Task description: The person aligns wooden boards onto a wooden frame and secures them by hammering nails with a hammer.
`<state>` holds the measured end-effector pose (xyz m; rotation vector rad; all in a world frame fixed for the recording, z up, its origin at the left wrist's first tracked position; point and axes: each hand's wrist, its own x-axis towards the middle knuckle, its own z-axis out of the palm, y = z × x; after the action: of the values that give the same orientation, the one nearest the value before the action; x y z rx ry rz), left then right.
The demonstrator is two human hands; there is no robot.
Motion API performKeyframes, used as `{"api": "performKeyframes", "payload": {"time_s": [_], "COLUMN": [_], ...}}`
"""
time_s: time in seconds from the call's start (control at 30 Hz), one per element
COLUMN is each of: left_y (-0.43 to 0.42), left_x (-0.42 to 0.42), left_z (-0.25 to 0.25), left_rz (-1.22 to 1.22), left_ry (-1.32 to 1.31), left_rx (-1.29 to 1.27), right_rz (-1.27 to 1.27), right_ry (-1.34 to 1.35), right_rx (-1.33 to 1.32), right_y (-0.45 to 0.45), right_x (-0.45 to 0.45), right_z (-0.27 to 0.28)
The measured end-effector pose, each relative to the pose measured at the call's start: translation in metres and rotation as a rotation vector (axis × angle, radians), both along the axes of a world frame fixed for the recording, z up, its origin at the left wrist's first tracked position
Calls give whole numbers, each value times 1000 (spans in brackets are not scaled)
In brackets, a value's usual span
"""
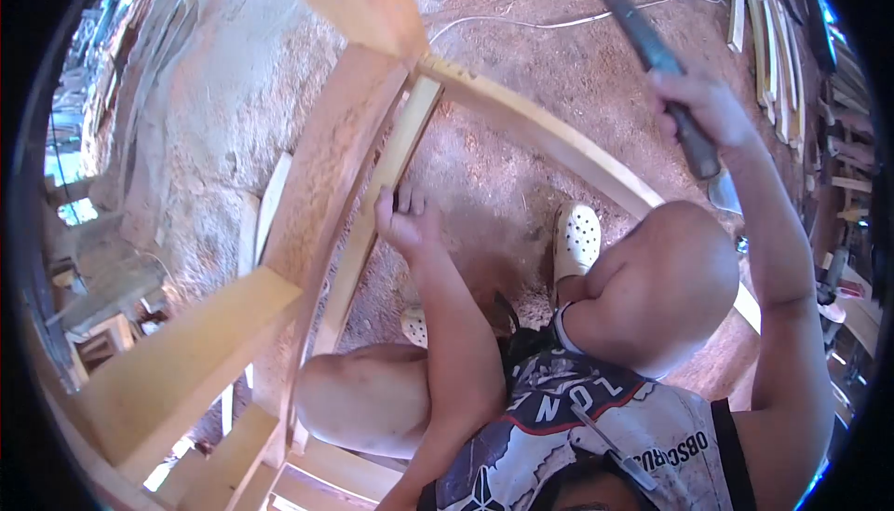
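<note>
My right hand (pixel 703 110) is wrapped round the dark handle of a claw hammer (pixel 633 27), raised at the upper right with its metal head toward the top edge. My left hand (pixel 408 219) is at the middle left, its fingers curled against a narrow pale wooden rail (pixel 396 152). Beside that rail runs a wide reddish-brown board (pixel 331 157). Another long pale rail (pixel 540 129) meets the frame at a corner near the top and slants down toward my knee. Whether my left fingers pinch anything small is hidden.
Wide planks (pixel 186 357) join the frame at the lower left. Wood strips (pixel 768 45) lie at the upper right. A white cable (pixel 559 24) crosses the dirt floor (pixel 484 148). My shoe (pixel 577 241) stands between the rails.
</note>
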<state>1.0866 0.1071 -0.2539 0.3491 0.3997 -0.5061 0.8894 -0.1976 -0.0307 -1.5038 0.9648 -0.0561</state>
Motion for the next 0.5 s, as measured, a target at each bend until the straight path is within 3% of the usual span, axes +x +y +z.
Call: {"api": "performKeyframes", "payload": {"time_s": [0.13,0.2,0.27,0.4,0.5], "left_y": [1,1,-1,12,10], "left_x": [-1,1,-1,1,1], "left_z": [-2,-3,-1,-11,-10], "left_rz": [75,32,115,85,31], "left_ry": [60,68,146,65,59], "left_rx": [2,-30,106,175,86], "right_rz": [95,294,236,205,294], "right_ry": [-137,-104,-121,-74,-80], "right_rx": [287,168,223,303,282], "right_y": [-10,-27,-35,-57,-65], "right_x": [11,19,29,53,63], "right_z": [-39,-66,-81,-101,-124]}}
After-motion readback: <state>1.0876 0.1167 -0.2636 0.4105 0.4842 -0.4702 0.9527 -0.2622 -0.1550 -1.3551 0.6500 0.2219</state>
